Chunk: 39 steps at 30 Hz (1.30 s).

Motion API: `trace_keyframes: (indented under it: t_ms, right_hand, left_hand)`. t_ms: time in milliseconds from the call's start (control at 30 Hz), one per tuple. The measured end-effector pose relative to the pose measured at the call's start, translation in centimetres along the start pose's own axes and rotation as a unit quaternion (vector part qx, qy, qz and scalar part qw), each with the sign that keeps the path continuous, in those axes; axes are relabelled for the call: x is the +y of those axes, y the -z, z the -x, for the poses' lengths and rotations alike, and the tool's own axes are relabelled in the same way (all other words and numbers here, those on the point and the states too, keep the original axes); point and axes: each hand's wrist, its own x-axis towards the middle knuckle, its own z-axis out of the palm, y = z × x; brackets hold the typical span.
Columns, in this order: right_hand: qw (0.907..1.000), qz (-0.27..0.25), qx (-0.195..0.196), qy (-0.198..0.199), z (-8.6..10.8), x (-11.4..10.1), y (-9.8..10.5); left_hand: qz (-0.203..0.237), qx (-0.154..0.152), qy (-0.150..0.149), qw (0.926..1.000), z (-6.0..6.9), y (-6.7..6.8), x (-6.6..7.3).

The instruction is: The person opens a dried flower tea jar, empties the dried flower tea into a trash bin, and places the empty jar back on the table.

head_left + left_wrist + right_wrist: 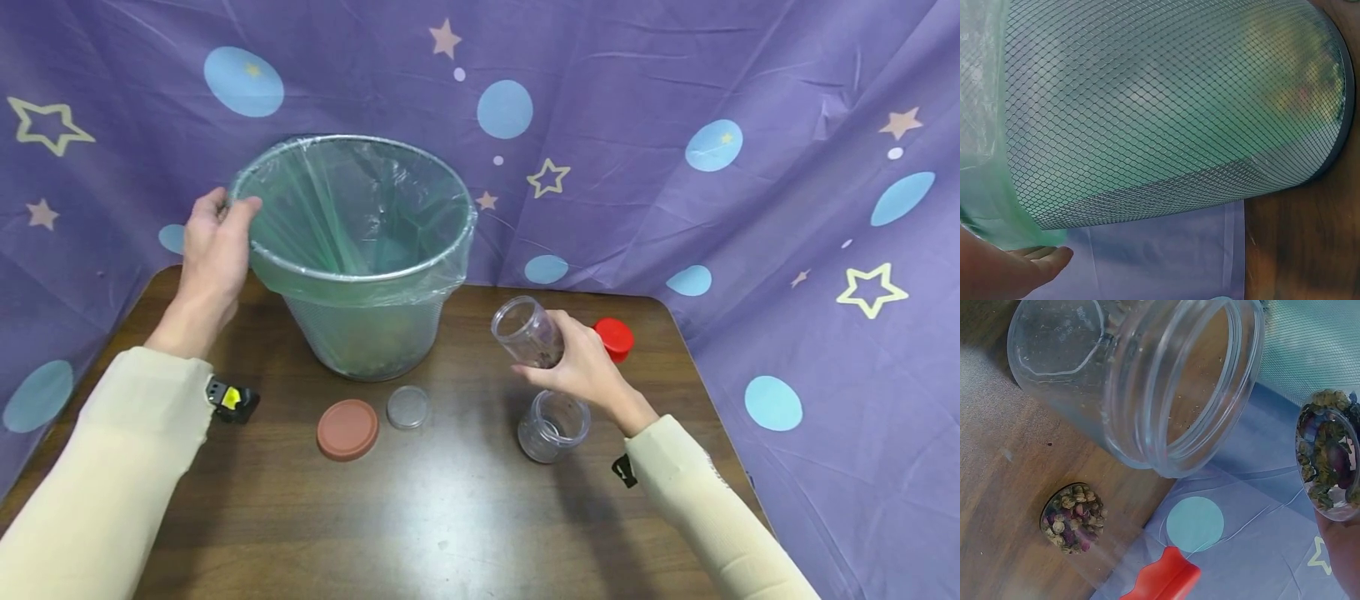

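My left hand (217,246) holds the left rim of a mesh trash bin (367,333) lined with a green plastic bag (330,287). In the left wrist view its fingers (1050,265) lie against the outside of the folded-over liner. A clear, lidless jar (517,321) is gripped in my right hand (581,358), tilted with its mouth toward the bin. Dried flower buds (1329,456) sit at its bottom. Just below that hand, a wider clear open jar (543,442) stands on the table; only small specks show inside.
A red-lidded clear jar, its red lid (615,337) at the back right, has dried buds (1072,519) at its bottom. A brownish-pink lid (347,429) and a clear lid (408,407) lie before the bin. Purple cloth (600,125) hangs behind the wooden table (375,533).
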Motion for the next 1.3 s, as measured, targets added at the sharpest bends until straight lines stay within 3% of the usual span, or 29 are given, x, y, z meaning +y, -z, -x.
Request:
trace_keyframes:
  t_ms: [233,567,800,1300]
  right_hand:
    - [0.9999,-0.003,-0.011,0.0,-0.2,0.1,-0.1]
    - [0.9997,0.006,-0.022,0.001,-0.9,-0.3,0.4]
    - [0.9997,0.009,-0.025,-0.001,-1.4,-0.5,0.7]
    - [0.9997,0.025,-0.009,0.002,-2.8,-0.2,1.6]
  left_hand:
    - [-0.073,0.007,0.003,0.9973,-0.4,-0.5,-0.2]
    - [-0.114,-0.018,-0.007,0.9933,-0.5,-0.2,-0.1]
    - [-0.161,-0.024,-0.006,0.9867,-0.3,0.0,0.1]
    - [-0.173,-0.051,-0.002,0.9835,-0.3,0.0,0.5]
